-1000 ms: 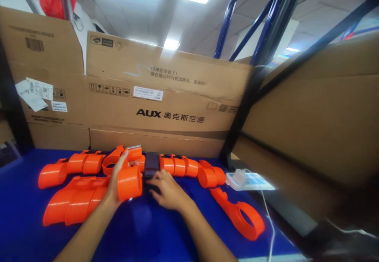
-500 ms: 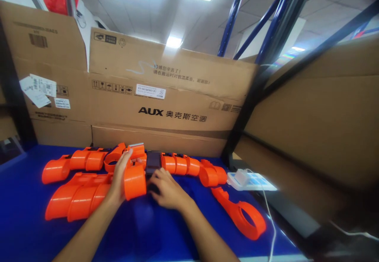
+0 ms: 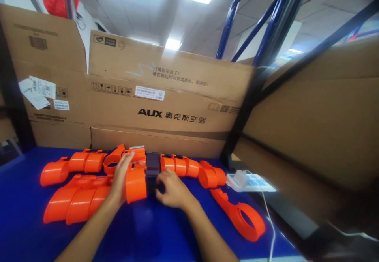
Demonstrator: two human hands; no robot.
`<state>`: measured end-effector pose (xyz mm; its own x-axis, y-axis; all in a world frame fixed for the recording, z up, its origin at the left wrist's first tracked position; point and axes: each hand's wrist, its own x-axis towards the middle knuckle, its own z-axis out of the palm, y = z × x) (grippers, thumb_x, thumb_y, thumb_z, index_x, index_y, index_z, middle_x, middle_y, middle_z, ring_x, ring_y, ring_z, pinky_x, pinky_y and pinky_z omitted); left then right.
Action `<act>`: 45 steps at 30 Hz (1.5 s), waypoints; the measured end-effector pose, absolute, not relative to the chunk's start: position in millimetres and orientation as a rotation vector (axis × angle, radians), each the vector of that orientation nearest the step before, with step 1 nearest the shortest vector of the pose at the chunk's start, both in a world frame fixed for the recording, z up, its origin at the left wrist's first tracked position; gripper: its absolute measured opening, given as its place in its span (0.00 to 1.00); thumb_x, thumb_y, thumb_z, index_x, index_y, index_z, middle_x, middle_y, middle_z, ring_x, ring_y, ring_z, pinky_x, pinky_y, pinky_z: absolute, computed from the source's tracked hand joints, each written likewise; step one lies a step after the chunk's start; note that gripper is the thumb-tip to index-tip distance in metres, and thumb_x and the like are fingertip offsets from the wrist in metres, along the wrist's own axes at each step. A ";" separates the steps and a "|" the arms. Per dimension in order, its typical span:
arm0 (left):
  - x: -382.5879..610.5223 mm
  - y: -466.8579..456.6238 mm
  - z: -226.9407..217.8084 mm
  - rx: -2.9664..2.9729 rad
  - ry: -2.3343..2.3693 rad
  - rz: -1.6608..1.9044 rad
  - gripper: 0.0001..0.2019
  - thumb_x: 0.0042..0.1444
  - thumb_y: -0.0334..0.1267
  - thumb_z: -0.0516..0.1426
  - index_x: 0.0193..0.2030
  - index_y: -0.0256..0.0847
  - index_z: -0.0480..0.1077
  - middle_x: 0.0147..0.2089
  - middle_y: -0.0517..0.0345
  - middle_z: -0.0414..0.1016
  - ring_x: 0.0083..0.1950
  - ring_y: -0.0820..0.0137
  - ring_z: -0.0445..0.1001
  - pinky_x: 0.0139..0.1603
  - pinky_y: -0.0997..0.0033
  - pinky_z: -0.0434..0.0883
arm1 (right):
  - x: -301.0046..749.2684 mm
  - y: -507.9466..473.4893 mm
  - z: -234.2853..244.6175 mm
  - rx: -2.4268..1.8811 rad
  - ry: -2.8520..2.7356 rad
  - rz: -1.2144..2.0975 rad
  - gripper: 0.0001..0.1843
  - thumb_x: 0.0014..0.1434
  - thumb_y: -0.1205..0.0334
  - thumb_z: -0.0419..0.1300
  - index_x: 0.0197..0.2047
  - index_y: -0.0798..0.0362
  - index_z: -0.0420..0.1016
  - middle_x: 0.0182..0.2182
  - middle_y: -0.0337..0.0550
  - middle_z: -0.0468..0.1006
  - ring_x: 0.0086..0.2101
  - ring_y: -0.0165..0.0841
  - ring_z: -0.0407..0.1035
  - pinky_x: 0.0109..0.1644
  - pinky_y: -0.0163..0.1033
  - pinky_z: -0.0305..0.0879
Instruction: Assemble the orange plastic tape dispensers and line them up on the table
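In the head view my left hand [image 3: 121, 177] is wrapped round an orange plastic piece with a wide ring-shaped end [image 3: 136, 185]. Another orange end [image 3: 137, 154] of similar plastic, with a shiny metallic strip along its top, shows above my fingers; whether it is the same piece is unclear. Just right of it stands a dark box-like part [image 3: 153, 164]. My right hand [image 3: 173, 189] is closed, its fingertips curled against a black part [image 3: 152, 184] below the dark box. What exactly those fingers pinch is hidden.
On the blue table [image 3: 133, 238] several orange ring pieces [image 3: 78, 204] lie in rows at left, with others [image 3: 179, 166] along the back. A loose orange piece [image 3: 250, 222] and a white power strip [image 3: 257, 183] with a cable lie at right. Cardboard [image 3: 118, 110] walls the back.
My right hand has shifted slightly right, away from the orange ring end, uncovering more of the black part. My left hand keeps its grip on the orange piece, nearly in place.
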<state>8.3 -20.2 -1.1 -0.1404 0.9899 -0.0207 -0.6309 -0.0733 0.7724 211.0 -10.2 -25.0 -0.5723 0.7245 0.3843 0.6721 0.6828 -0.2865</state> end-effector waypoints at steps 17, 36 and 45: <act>28.0 -14.5 -24.7 1.238 0.893 1.323 0.23 0.52 0.55 0.62 0.47 0.39 0.70 0.38 0.53 0.80 0.25 0.72 0.71 0.27 0.74 0.64 | 227.1 -7.4 -2.7 -0.913 -1.692 0.251 0.12 0.63 0.59 0.60 0.49 0.50 0.75 0.39 0.45 0.79 0.38 0.37 0.71 0.44 0.43 0.68; 26.0 -15.4 -24.6 1.341 0.869 1.262 0.27 0.54 0.53 0.61 0.56 0.39 0.68 0.38 0.51 0.81 0.32 0.67 0.75 0.31 0.72 0.65 | 211.6 -8.3 -11.4 -0.878 -1.738 0.371 0.12 0.61 0.57 0.63 0.48 0.48 0.79 0.39 0.45 0.80 0.37 0.37 0.72 0.42 0.42 0.68; 30.9 -19.7 -23.2 1.212 0.866 1.247 0.24 0.51 0.49 0.63 0.51 0.39 0.69 0.34 0.55 0.80 0.29 0.69 0.73 0.31 0.73 0.65 | 213.3 -4.3 -10.2 -0.891 -1.753 0.503 0.18 0.62 0.53 0.61 0.52 0.49 0.78 0.36 0.42 0.77 0.33 0.34 0.69 0.37 0.38 0.67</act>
<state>30.9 -19.7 -23.2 0.1678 0.9771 0.1306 -0.2189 -0.0922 0.9714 213.3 -4.3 -10.2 -0.1647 0.7693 0.6173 0.3253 0.6332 -0.7023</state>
